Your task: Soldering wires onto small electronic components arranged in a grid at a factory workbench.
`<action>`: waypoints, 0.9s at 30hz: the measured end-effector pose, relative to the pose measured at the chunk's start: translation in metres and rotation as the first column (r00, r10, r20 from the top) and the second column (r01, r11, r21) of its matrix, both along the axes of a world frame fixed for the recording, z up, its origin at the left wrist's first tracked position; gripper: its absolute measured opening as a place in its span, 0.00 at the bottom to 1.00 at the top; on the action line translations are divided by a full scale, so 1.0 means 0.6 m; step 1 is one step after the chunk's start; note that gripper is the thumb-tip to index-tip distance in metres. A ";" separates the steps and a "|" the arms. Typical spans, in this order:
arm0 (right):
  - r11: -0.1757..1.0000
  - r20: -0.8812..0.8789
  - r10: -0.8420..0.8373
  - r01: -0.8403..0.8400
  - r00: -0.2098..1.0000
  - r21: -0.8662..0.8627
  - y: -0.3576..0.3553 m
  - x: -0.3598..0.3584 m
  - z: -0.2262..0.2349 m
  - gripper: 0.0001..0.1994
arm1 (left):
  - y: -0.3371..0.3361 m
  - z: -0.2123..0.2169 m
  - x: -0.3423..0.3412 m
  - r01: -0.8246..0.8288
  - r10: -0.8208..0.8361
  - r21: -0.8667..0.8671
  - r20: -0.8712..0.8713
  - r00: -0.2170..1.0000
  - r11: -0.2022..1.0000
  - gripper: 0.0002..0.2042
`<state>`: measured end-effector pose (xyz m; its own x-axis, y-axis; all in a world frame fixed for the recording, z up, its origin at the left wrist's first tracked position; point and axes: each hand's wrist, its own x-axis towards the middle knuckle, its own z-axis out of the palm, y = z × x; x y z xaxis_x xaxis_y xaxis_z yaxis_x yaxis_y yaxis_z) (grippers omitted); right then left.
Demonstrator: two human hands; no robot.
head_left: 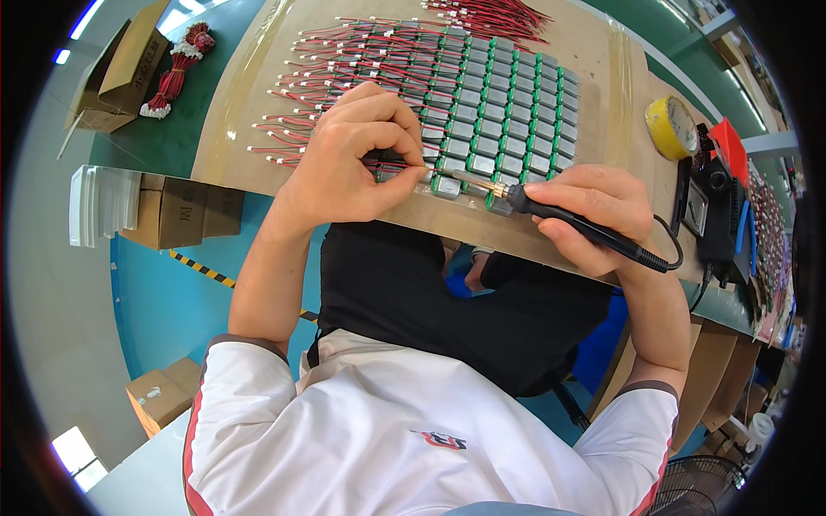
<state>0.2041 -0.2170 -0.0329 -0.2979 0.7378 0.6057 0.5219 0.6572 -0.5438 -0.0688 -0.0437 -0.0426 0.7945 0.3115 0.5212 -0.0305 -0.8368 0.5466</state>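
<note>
My left hand [366, 159] is closed in a pinch on a thin red and black wire lead [397, 162], its end at the front row of small silver cells. My right hand [598, 211] grips the black handle of a soldering iron [561, 218]. The iron's metal tip points left, close to the left fingertips and the wire end; whether they touch is too small to tell. Rows of silver cells [492, 112] with green circuit strips lie before both hands. Leads with white plugs [301, 77] fan out from the cells on the left; my left hand hides some.
Loose red and black leads [490, 15] lie behind the cells. To the right are a yellow tape roll [671, 127], a red object [730, 148] and a black soldering station [721, 224]. An open cardboard box [129, 77] and bundled leads [175, 76] stand left. The iron's cord loops beside my right hand.
</note>
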 end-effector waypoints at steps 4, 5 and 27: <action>1.000 -0.009 0.004 -0.004 1.000 -0.005 0.004 0.000 -0.007 0.17 | 0.001 -0.007 -0.002 -0.005 0.005 -0.017 -0.010 1.000 1.000 0.07; 1.000 -0.017 0.007 -0.007 1.000 -0.008 0.007 0.001 -0.013 0.17 | 0.002 -0.011 -0.003 -0.008 0.007 -0.020 -0.015 1.000 1.000 0.07; 0.980 -0.074 -0.168 0.175 0.983 0.094 -0.003 -0.003 0.003 0.15 | -0.009 0.011 -0.001 -0.005 0.005 -0.022 -0.021 1.000 1.000 0.08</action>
<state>0.2022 -0.2191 -0.0311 -0.1297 0.7091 0.6930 0.5970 0.6139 -0.5165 -0.0695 -0.0490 -0.0357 0.8038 0.3266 0.4973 -0.0143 -0.8250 0.5650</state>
